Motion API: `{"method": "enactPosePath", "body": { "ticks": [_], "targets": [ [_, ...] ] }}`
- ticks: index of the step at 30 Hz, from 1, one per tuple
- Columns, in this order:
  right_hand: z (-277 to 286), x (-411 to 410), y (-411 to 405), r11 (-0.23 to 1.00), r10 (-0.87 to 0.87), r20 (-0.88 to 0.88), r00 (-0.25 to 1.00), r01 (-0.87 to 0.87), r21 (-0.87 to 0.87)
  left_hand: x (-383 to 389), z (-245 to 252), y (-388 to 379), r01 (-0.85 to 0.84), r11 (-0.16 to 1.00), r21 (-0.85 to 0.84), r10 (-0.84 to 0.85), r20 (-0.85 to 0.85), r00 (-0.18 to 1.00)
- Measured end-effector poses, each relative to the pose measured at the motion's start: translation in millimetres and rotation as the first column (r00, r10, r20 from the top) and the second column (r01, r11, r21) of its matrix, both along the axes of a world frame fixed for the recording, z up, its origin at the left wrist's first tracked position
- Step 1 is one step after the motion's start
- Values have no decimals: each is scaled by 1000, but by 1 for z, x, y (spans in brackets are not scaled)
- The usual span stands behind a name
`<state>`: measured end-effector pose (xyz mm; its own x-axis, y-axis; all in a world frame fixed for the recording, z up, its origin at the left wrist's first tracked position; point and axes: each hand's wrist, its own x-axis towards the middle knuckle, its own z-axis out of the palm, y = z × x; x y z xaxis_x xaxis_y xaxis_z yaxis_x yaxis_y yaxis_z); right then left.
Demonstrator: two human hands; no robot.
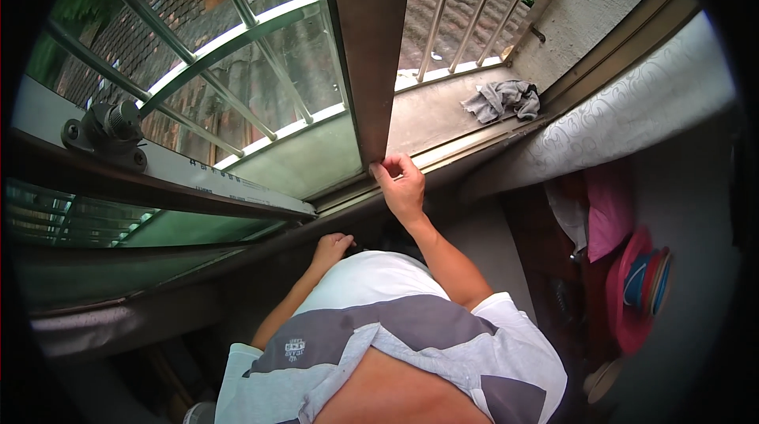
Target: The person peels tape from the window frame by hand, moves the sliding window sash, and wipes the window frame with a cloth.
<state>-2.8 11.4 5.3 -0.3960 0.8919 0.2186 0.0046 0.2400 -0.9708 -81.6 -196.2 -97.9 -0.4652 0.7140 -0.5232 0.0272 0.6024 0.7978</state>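
Note:
My right hand (406,184) reaches forward to the sliding window. Its thumb and forefinger are curled together on the lower end of the brown sash stile (375,68), just above the sill track (450,151). Whether some small thing sits between these fingertips is hidden. Close to my belly, my left hand (331,247) is half closed, with its fingers bent. Something small and dark shows at its fingertips, too dim to name. The glass pane (308,169) of the sash is to the left of the stile.
A grey rag (504,99) lies on the outer ledge (424,113), inside metal security bars (468,30). At left, a metal fitting with a knurled knob (121,119) sticks up from another frame. A patterned white curtain (628,92) hangs right, near a pink hat (630,305).

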Motion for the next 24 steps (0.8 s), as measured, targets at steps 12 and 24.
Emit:
{"method": "enactPosePath", "body": {
  "ticks": [12, 24],
  "targets": [
    [3, -3, -25, 721, -338, 30, 941, 238, 651, -22, -7, -37, 132, 991, -9, -132, -48, 990],
    [4, -13, -30, 676, -436, -7, 900, 333, 658, -29, -7, -47, 143, 989, 40, -145, 60, 988]
  ]
}}
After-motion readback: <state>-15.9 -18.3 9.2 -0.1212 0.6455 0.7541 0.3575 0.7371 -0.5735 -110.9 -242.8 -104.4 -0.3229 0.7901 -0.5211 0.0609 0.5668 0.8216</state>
